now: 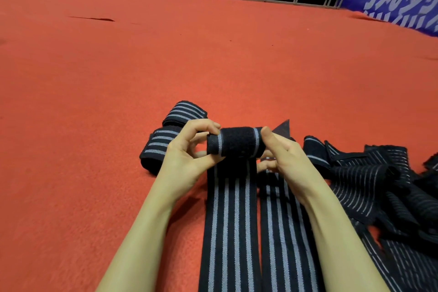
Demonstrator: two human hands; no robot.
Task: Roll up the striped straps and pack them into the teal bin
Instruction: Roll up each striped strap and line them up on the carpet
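left hand and right hand pinch the ends of a half-rolled striped strap above the red carpet, two finished rolls just left, loose straps piled right

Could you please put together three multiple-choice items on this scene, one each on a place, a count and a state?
1. Where do the finished rolls lie?
A. beside the left hand
B. in a bin
C. on the loose pile

2. How many finished rolls lie on the red carpet?
A. one
B. two
C. four

3. What state is the held strap in?
A. fully flat
B. partly rolled
C. knotted

Answers:
1 A: they sit on the carpet just past the left hand.
2 B: two rolls lie side by side.
3 B: both hands, the right hand included, grip a roll whose tail trails flat toward the person.
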